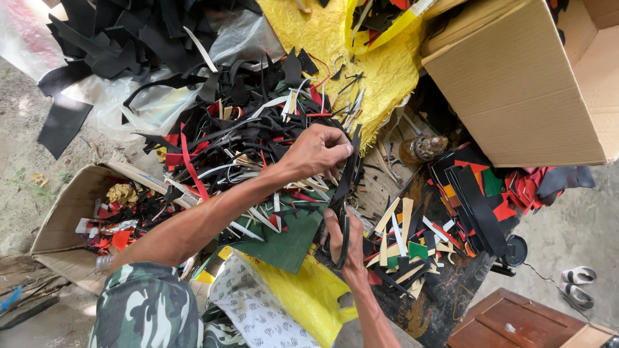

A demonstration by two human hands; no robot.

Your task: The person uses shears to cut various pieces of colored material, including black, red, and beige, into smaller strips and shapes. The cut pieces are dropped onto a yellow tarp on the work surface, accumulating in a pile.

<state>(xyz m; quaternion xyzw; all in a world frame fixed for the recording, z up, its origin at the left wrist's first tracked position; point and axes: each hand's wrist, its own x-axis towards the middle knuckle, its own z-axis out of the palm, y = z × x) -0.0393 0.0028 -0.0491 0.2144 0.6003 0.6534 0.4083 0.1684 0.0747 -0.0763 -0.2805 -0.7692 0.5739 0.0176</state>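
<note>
Right at the middle of the frame, your left hand (317, 151) pinches a black strip (348, 169) while your right hand (340, 240) grips scissors (342, 225) mid-cut, so I'd close the blades next.

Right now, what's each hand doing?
Left hand: closed, pinching a black strip.
Right hand: closed on scissors, at the strip.

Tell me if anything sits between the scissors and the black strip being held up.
Nothing visible does. The left hand pinches the black strip upright, and the scissors in the right hand meet its lower end directly. The scrap pile lies behind and beside them, not between.
</note>
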